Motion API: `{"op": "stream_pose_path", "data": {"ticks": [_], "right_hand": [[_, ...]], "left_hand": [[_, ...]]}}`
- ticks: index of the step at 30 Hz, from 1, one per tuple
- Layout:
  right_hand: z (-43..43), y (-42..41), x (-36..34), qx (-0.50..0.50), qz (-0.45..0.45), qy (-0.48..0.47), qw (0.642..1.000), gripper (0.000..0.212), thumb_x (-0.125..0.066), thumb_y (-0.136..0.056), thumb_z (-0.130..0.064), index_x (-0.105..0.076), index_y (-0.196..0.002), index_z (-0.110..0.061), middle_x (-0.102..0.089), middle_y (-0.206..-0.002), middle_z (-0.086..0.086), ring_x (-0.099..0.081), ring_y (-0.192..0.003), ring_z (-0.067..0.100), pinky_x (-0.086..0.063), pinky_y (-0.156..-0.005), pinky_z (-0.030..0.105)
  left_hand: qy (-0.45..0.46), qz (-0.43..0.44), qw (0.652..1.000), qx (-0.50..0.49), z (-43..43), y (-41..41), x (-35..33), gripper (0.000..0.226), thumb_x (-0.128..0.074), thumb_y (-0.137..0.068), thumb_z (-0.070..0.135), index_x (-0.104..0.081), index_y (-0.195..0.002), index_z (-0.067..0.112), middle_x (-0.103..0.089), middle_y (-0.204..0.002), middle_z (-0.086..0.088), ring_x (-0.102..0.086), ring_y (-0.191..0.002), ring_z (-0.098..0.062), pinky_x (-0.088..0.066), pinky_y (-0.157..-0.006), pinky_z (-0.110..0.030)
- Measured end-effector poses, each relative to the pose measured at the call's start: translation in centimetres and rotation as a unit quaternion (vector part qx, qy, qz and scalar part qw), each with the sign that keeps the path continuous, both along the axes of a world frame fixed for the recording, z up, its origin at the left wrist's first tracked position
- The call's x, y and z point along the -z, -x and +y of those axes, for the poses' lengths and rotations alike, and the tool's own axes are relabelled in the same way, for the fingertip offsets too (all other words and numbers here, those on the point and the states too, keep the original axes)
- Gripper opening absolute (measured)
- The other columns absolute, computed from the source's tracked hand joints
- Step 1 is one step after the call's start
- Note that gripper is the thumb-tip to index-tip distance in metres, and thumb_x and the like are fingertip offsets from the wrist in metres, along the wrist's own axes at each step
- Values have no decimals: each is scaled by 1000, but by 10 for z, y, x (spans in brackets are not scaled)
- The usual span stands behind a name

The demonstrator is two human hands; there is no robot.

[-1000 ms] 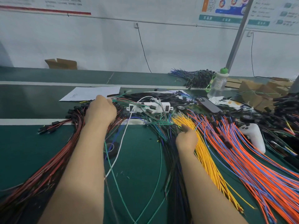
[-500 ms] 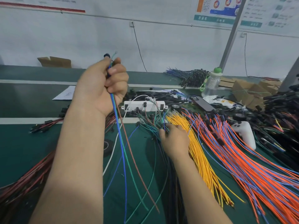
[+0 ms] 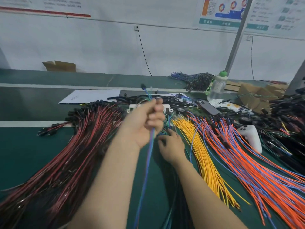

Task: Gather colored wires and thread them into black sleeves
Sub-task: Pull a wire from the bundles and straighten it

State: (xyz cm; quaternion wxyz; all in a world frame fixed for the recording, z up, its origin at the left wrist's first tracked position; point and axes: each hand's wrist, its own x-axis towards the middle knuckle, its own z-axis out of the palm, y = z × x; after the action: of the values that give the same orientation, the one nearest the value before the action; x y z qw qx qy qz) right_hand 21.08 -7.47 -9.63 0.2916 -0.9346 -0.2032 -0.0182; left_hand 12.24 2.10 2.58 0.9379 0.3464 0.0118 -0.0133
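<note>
Nearest the camera, red wires [image 3: 69,162] fan left across the green surface [image 3: 24,154], with yellow wires [image 3: 206,156] and orange wires [image 3: 250,166] to the right; between them the right hand [image 3: 172,147] rests on loose wires [image 3: 167,125], grip unclear; just beyond, the left hand [image 3: 143,124] clenches blue and green wires [image 3: 149,156] off the surface; farther back stands a bottle [image 3: 217,86].

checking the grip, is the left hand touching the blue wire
Touching: the head view shows the left hand curled round the blue wire.
</note>
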Motion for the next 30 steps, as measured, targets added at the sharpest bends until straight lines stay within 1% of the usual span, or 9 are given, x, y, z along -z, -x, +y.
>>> {"op": "stream_pose_path", "data": {"ticks": [2, 4, 6, 8, 12, 17, 23, 26, 30], "right_hand": [[-4, 3, -8, 19, 14, -190, 981, 24, -52, -94, -12, -70, -109, -12, -64, -119, 13, -58, -112, 28, -45, -97, 39], [-14, 6, -19, 57, 66, -340, 936, 21, -51, -95, -10, -71, -97, -11, -70, -88, 7, -65, -83, 22, -52, -79, 31], [-25, 12, -22, 35, 143, -413, 899, 23, -51, -97, -18, -68, -84, -9, -60, -59, 1, -54, -53, 15, -45, -53, 22], [-30, 17, -14, 8, 184, -416, 891, 23, -56, -96, -21, -60, -76, -8, -48, -46, 0, -40, -37, 14, -33, -40, 20], [-32, 17, 0, -2, 216, -485, 848, 23, -58, -94, -16, -57, -74, -6, -40, -44, 7, -37, -44, 20, -34, -48, 33], [-31, 10, 2, 45, 134, -455, 879, 26, -61, -92, -13, -57, -66, -11, -48, -52, 4, -41, -42, 18, -35, -48, 27], [-32, 8, 4, 59, 145, -488, 858, 26, -63, -89, -8, -57, -65, -15, -53, -48, -9, -48, -48, 10, -39, -54, 25], [-34, 9, 2, 13, 165, -499, 850, 30, -59, -92, -6, -55, -64, -15, -54, -50, -8, -48, -52, 11, -39, -54, 25], [-37, 8, 2, -12, 180, -485, 856, 27, -57, -93, -4, -54, -67, -13, -49, -53, -4, -44, -50, 11, -37, -53, 22]], "left_hand": [[-79, 32, 996, -34, -16, -13, 34, 24, -38, -100, 15, -51, -79, 10, -45, -53, 5, -34, -34, 0, -25, -30, -8], [-216, 45, 973, -68, -25, -22, 67, 23, -40, -100, 12, -54, -81, 10, -47, -57, 2, -36, -36, -1, -29, -34, -11], [-343, 40, 935, -80, -30, -26, 97, 24, -43, -99, 10, -55, -78, 11, -52, -57, 2, -39, -38, -2, -32, -37, -14], [-411, 33, 908, -76, -34, -27, 117, 26, -47, -97, 9, -52, -71, 12, -55, -52, 5, -41, -39, -3, -34, -38, -16], [-438, -7, 895, -79, -35, -24, 128, 30, -48, -97, 13, -55, -68, 12, -59, -58, 0, -43, -43, -5, -37, -42, -16], [-415, 12, 903, -112, -37, -23, 129, 29, -41, -100, 14, -59, -77, 10, -60, -63, -3, -44, -40, -2, -39, -41, -14], [-363, 38, 925, -108, -38, -24, 128, 24, -39, -101, 14, -55, -85, 8, -63, -68, -6, -56, -44, -4, -49, -45, -18], [-278, 47, 955, -93, -35, -24, 126, 25, -44, -100, 23, -61, -91, 7, -67, -67, -2, -60, -49, -7, -51, -49, -20], [-247, 50, 962, -104, -32, -25, 127, 22, -47, -98, 17, -60, -83, 7, -63, -60, 2, -56, -48, -2, -49, -47, -16]]}}
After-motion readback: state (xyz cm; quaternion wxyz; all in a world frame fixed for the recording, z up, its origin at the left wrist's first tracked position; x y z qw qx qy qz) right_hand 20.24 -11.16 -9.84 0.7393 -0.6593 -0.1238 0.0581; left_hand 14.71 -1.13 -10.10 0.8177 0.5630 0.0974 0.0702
